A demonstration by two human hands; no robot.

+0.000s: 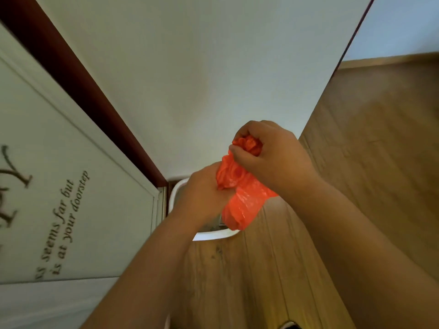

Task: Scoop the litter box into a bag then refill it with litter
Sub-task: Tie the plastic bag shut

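The litter box [209, 235] shows only two stretches of white rim; the left hand [204, 193] and orange bag [240, 198] hide its contents. The bag's mouth is crumpled out of sight. Door lettering [64, 224] is cut off at left.

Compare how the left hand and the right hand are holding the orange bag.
The right hand sits higher, bunching the orange bag at its crumpled top; the left hand sits lower, gripping its side. The right hand's knuckles face the camera; the left shows its back. Both grip it above the white litter box.
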